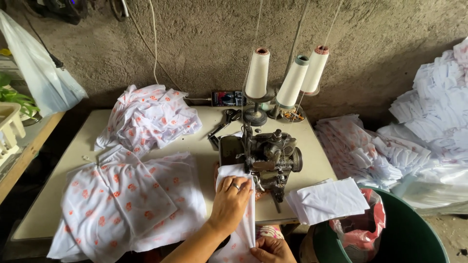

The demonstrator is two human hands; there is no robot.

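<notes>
- Soft, even daylight here, brightest on the white fabric pile (434, 112) at right, which nearly washes out.
- The concrete wall (204, 39) goes dim toward the top left corner.
- Under the table (58, 195) and along the bottom left edge it's deep shadow, detail lost.
- The sewing machine (268, 156) reads dark, with only small glints on its metal.
- Wide-angle bend is plain: the table edges splay outward and the corners stretch.
- Focus is crisp at centre, thread cones (257, 73) sharp; no motion blur on the left hand (229, 202).

A small flat box (227, 98), dark with red and blue, is seen by the wall behind the sewing machine (265, 156).
</notes>
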